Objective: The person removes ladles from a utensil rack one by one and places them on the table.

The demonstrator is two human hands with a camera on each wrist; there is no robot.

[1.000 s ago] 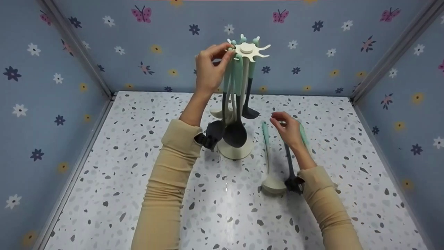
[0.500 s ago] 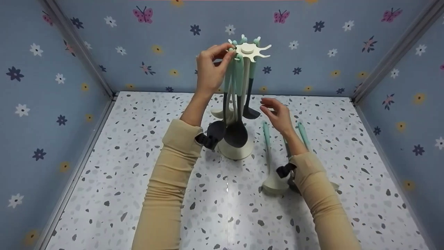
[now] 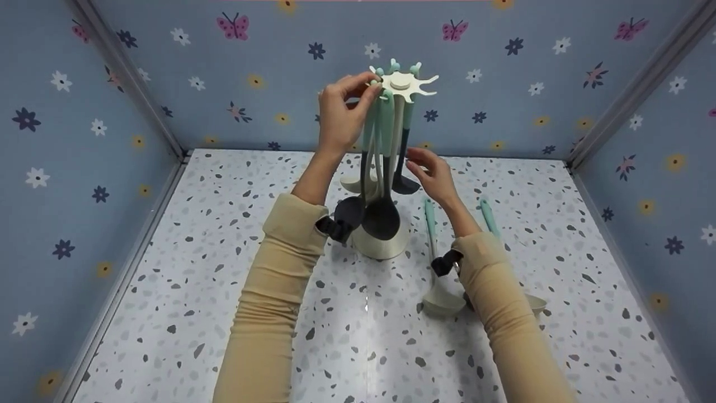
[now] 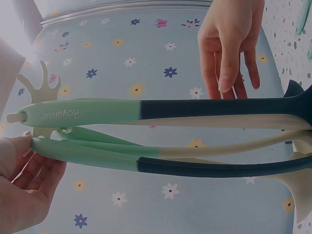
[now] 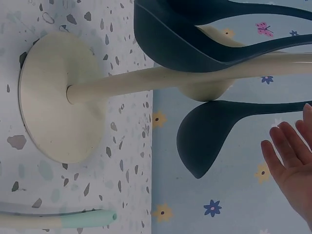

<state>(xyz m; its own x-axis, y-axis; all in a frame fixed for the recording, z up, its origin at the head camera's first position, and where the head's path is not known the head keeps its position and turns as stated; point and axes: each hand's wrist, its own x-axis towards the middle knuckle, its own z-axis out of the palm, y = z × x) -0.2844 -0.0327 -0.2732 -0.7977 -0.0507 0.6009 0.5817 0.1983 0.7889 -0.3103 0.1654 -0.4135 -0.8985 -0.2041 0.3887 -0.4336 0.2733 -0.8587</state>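
My left hand (image 3: pixel 342 115) is at the top of a cream utensil rack (image 3: pixel 400 81), its thumb and fingers pinching the green handle end of a dark spoon (image 3: pixel 349 211). The left wrist view shows that pinch at the handle tip (image 4: pixel 41 145). A second dark spoon (image 3: pixel 381 219) hangs beside it, nearer the front. Right of the pole hangs a dark turner (image 3: pixel 405 185) with an angled head. Close to its shaft, my right hand (image 3: pixel 436 176) has its fingers loosely extended; the right wrist view shows the open palm (image 5: pixel 295 168) below the shaft.
The rack's round base (image 3: pixel 380 247) stands on the speckled table. On the table to the right lie a cream ladle (image 3: pixel 442 301) and another green-handled utensil (image 3: pixel 488 215), partly hidden by my right sleeve. A flower-patterned wall (image 3: pixel 224 73) rises behind.
My right hand has moved left and away from me, from above the utensils on the table to beside the hanging turner. My left hand keeps its pinch at the rack top.
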